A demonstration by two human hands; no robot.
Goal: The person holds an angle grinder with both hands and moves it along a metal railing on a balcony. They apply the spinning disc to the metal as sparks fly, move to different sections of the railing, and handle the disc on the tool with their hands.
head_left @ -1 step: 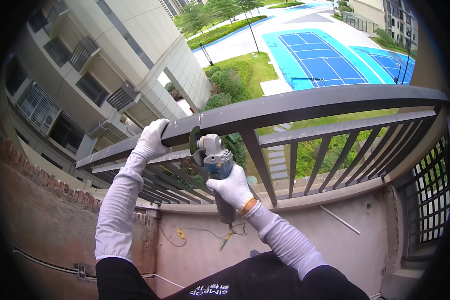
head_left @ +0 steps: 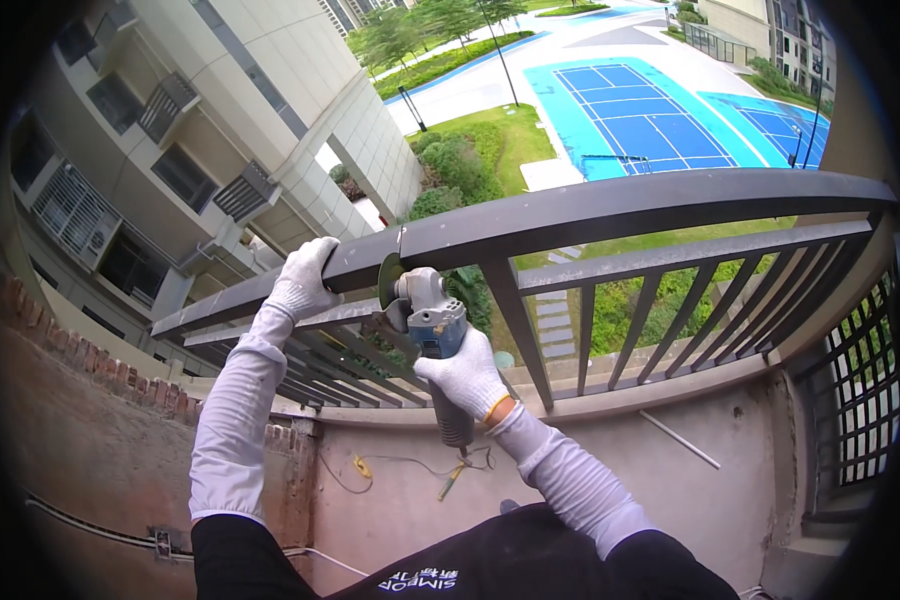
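My right hand (head_left: 467, 372), in a white knitted glove with a yellow cuff, is closed round the body of a blue and grey angle grinder (head_left: 438, 325). The grinder hangs with its head up and its grey rear end toward the floor. Its thin disc (head_left: 388, 282) stands edge-on at the near side of the dark metal handrail (head_left: 590, 205), below a narrow pale slit across the rail. To the left of the disc, my gloved left hand (head_left: 305, 280) grips the same handrail, its fingers wrapped over the top and partly hidden.
Slanting balusters (head_left: 642, 320) fill the railing beneath the handrail. Behind the grinder, a cord (head_left: 410, 460) and a yellow-handled tool (head_left: 451, 483) lie on the floor. A white pipe (head_left: 680, 440) lies at right. A rough brick wall (head_left: 150, 420) bounds the left. Beyond the railing is a drop.
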